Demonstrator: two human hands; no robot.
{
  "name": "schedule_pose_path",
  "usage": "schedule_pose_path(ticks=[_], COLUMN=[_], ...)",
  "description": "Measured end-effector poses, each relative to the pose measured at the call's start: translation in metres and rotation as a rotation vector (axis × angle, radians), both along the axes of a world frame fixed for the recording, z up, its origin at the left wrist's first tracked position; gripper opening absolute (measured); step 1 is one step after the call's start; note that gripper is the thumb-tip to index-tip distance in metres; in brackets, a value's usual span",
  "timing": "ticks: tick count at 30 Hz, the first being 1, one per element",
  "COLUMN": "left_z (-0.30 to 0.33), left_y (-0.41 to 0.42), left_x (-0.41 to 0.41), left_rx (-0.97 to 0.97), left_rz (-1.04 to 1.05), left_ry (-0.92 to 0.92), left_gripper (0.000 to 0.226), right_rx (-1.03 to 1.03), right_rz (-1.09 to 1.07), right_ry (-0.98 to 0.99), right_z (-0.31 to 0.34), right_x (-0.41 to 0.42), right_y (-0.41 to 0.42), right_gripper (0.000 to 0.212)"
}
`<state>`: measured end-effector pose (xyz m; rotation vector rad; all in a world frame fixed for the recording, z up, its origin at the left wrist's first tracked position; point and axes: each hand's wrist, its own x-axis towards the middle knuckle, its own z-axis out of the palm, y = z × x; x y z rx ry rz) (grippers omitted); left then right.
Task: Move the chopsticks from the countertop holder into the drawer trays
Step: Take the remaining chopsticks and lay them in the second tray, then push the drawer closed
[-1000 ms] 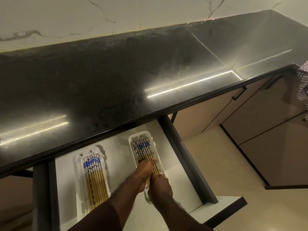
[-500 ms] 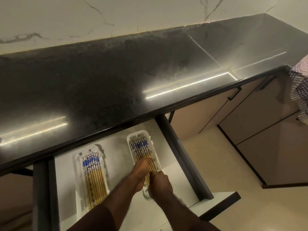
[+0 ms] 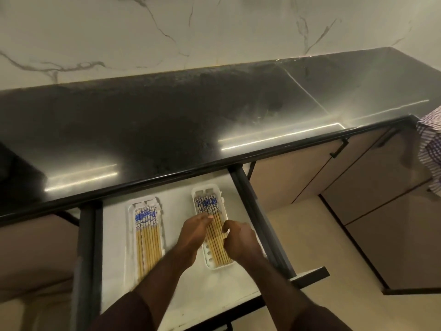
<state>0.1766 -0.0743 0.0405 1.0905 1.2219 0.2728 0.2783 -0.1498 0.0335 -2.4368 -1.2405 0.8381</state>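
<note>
Your open drawer (image 3: 176, 292) held two white trays of chopsticks. On the right tray (image 3: 208, 259), your left hand (image 3: 194, 231) lay with fingers extended on the chopsticks (image 3: 218, 244), while your right hand (image 3: 238, 237) curled loosely beside them, grip unclear. Left of it sat the other tray (image 3: 130, 235).

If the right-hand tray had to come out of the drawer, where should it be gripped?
Probably the right tray by its near short end, coming from the drawer's open front. That rim is bare and faces the person; the far end sits under the countertop lip, and both hands, left and right, cover the middle.
</note>
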Motion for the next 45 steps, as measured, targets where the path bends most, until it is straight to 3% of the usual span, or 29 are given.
schedule_pose_path(ticks=[6, 18, 26, 33, 38, 45], left_z=[0.033, 0.076, 0.059, 0.040, 0.033, 0.018], left_y=[-0.028, -0.111, -0.141, -0.149, -0.147, -0.143], left_x=[-0.030, -0.090, -0.147, -0.192, -0.222, -0.247], left_rx=[0.162, 0.366, 0.304, 0.185, 0.139, 0.092], left_rz=[0.037, 0.190, 0.331, 0.376, 0.377, 0.323], left_ry=[0.015, 0.006, -0.036, -0.144, -0.209, -0.216], left_gripper=[0.037, 0.036, 0.021, 0.021, 0.016, 0.024], right_rx=[0.120, 0.323, 0.372, 0.159, -0.122, -0.126], right_rz=[0.034, 0.142, 0.137, 0.089, -0.117, -0.762], right_ry=[0.019, 0.084, 0.173, 0.258, 0.455, 0.926], right_z=[0.032, 0.080, 0.088, 0.059, 0.015, -0.027], right_x=[-0.006, -0.028, -0.079, -0.130, -0.154, -0.169], right_y=[-0.028, -0.087, -0.119, -0.152, -0.163, -0.147], right_gripper=[0.029, 0.029, 0.027, 0.016, 0.025, 0.049])
